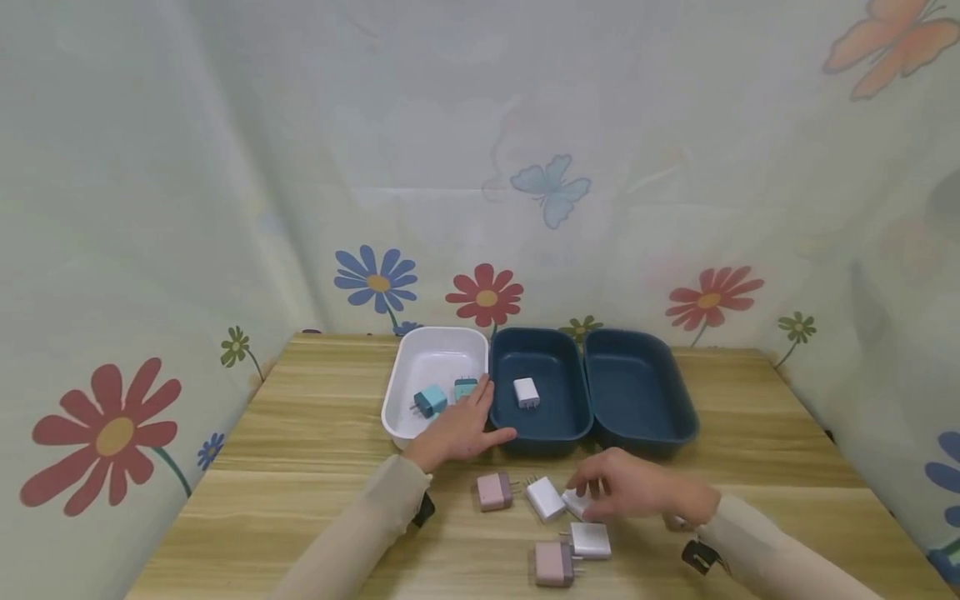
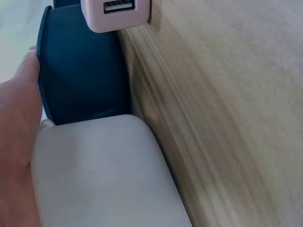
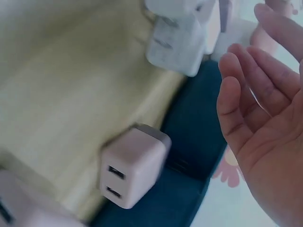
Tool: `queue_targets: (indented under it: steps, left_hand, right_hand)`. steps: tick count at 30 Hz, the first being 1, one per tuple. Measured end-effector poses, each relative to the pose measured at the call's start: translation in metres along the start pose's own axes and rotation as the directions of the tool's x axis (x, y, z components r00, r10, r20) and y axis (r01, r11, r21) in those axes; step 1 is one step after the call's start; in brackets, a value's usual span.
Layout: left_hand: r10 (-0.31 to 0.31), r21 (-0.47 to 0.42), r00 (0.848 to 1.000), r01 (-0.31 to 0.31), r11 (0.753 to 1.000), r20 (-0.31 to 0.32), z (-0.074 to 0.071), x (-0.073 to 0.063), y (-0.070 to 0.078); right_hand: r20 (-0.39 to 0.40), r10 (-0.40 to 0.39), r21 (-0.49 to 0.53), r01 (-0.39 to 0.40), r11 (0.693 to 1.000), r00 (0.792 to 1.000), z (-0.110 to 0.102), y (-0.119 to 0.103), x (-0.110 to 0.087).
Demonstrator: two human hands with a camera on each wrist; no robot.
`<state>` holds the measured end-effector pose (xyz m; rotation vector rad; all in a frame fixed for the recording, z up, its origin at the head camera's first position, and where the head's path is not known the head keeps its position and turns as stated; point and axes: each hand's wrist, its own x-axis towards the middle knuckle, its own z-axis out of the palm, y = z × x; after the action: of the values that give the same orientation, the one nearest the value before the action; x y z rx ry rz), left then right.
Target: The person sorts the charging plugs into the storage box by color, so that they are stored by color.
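My left hand [image 1: 459, 427] rests over the touching rims of the white bin [image 1: 397, 392] and the middle dark blue bin [image 1: 540, 433], fingers extended. Close to its fingertips, a teal charger plug [image 1: 465, 387] lies in the white bin beside another teal charger plug [image 1: 431, 400]. My right hand [image 1: 622, 483] hovers at a white charger plug [image 1: 576, 503], partly covered by the fingers. In the right wrist view, the fingers [image 3: 236, 109] curve loosely with nothing between them and the thumb. Beside that plug lie two more white charger plugs [image 1: 545, 498] [image 1: 589, 541].
One white charger plug [image 1: 527, 392] lies in the middle bin. Another dark blue bin [image 1: 637, 392] stands to its right. Pink charger plugs [image 1: 495, 492] [image 1: 553, 564] lie on the wooden table [image 1: 285, 492]; another is partly hidden by the right wrist. Behind hangs a flowered curtain [image 1: 435, 192].
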<state>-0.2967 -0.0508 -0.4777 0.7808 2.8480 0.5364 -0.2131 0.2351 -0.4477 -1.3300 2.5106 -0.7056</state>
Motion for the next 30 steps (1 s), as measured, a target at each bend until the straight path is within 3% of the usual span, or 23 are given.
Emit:
queue_targets:
  steps: [13,30]
  left_hand:
    - [-0.006,0.003,1.000,0.006,1.000,0.002,-0.003,0.001,-0.001]
    - [-0.002,0.000,1.000,0.002,1.000,0.008,-0.008,0.001,0.000]
  right_hand:
    - [0.102,0.017,-0.086,-0.008,0.996,0.995,0.014,-0.011,-0.018]
    - [0.067,0.021,-0.229,-0.005,0.973,0.998,0.019,-0.014,-0.022]
